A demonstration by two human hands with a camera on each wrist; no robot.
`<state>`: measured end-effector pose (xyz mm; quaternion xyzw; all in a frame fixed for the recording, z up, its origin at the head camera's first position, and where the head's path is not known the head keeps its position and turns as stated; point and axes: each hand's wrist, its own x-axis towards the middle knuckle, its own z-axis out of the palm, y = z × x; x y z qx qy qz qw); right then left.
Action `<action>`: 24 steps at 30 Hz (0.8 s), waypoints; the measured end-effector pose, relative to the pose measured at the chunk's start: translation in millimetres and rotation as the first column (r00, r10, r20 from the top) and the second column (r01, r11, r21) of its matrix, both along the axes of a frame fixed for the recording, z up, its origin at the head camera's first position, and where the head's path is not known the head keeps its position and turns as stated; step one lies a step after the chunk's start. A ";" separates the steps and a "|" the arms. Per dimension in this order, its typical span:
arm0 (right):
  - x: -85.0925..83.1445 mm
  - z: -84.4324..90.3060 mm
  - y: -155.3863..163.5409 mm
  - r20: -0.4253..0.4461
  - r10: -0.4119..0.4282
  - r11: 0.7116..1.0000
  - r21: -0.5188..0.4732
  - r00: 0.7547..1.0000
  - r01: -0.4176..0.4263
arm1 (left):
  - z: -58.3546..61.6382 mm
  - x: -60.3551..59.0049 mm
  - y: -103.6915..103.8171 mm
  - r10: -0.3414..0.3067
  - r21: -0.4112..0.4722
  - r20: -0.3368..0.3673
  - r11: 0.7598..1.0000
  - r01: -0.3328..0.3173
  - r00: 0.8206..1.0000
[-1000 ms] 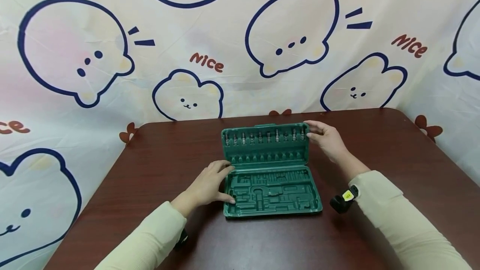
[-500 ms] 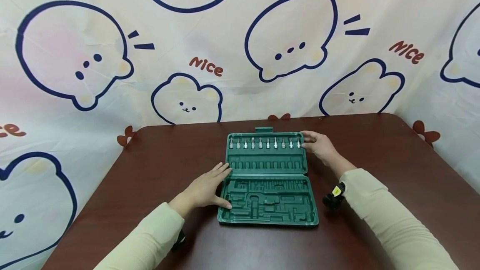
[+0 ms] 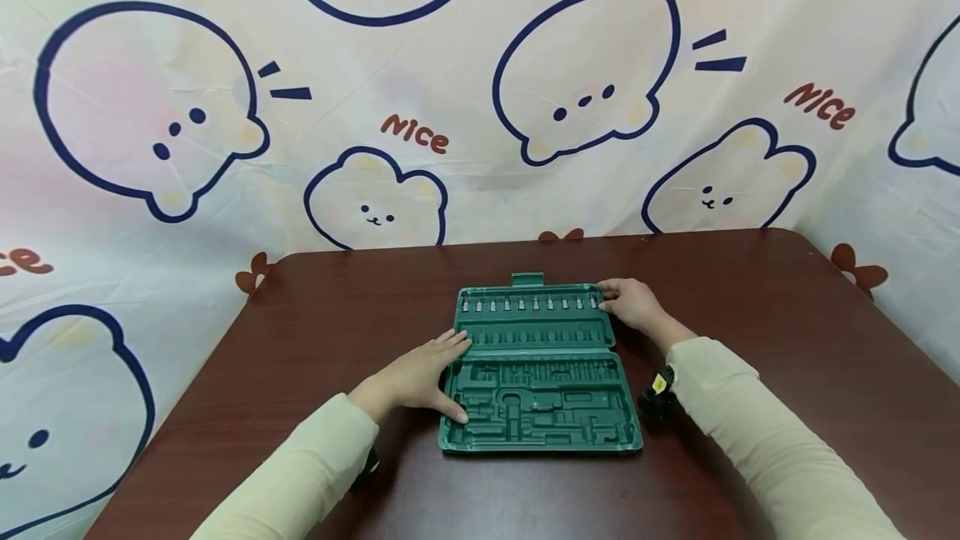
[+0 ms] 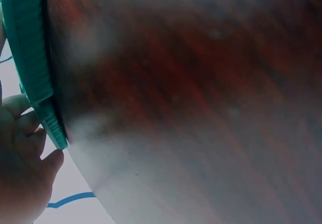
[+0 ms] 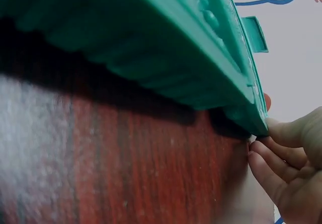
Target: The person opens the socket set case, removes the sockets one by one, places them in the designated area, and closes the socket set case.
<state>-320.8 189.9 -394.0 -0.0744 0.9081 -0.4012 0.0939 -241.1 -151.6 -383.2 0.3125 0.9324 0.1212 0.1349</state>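
Left hand (image 3: 415, 377) lies flat, fingers straight, against the left edge of the green tool case (image 3: 540, 407), thumb on the near-left rim of the base tray; nothing gripped. Right hand (image 3: 632, 304) is at the far-right corner of the case lid (image 3: 534, 330), fingers curled round that corner with the thumb on top; the right wrist view shows fingertips (image 5: 266, 156) tucked under the lid edge, which sits slightly off the table there.

Case is open, centre of the brown table (image 3: 787, 340), base tray near, lid far and almost flat. A row of metal bits (image 3: 528, 304) runs along the lid's far edge; the latch tab (image 3: 527, 279) sticks out at far centre. Tray slots look vacant.

Cartoon-bear backdrop (image 3: 375, 107) hangs behind the table. Both arms in cream sleeves (image 3: 750, 415).
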 end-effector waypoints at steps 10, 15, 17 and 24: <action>-0.9 -0.1 1.6 -0.030 0.024 0.997 0.072 0.999 -0.022 | -2.8 -1.0 0.1 0.014 0.036 0.047 0.999 -0.016 0.999; -4.5 2.7 0.4 -0.010 0.072 0.991 0.115 0.997 -0.070 | -3.4 -0.5 -0.9 0.013 0.052 0.044 0.999 -0.015 0.999; -6.0 6.1 -1.5 -0.011 0.106 0.982 0.157 0.994 -0.103 | -2.9 -0.4 -1.2 0.016 0.052 0.043 0.998 -0.018 0.999; -10.4 14.2 -8.4 -0.005 0.197 0.943 0.274 0.980 -0.188 | -2.2 -1.1 -1.1 0.011 0.019 0.018 1.000 -0.011 1.000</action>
